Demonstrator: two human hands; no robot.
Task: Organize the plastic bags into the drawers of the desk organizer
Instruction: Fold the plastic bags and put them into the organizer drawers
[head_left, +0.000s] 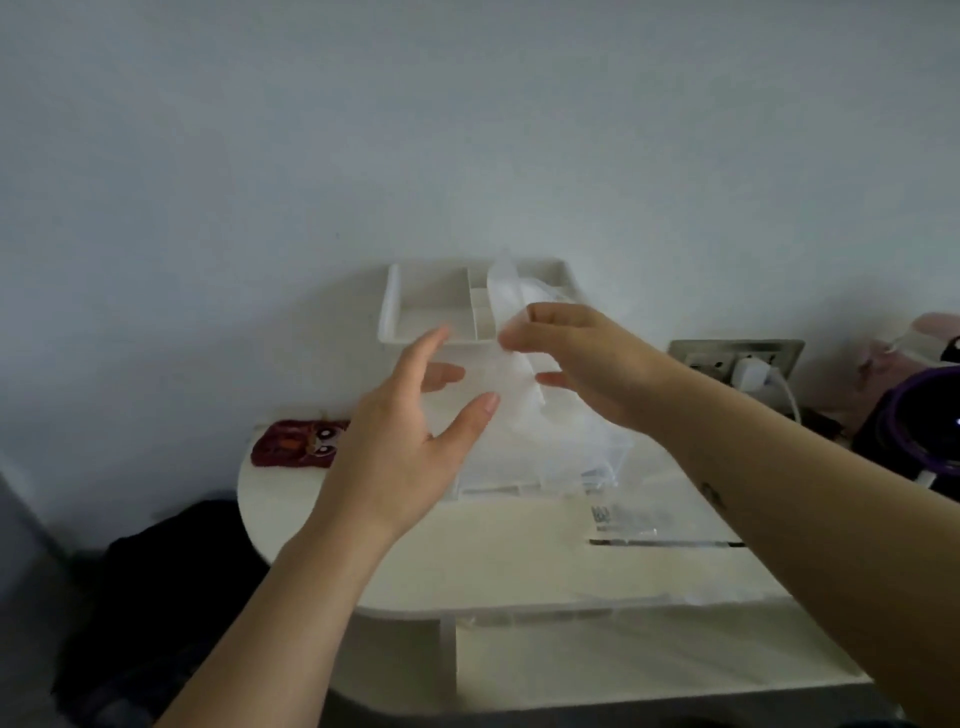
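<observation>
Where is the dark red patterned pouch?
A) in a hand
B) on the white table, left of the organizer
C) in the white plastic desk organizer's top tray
B: the dark red patterned pouch lies flat on the white table, left of the white plastic desk organizer.

Right hand pinching a translucent plastic bag, left hand spread beside it — white desk organizer behind

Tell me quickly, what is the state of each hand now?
Left hand: open, fingers straight beside the plastic bag.
Right hand: pinches the plastic bag.
</observation>
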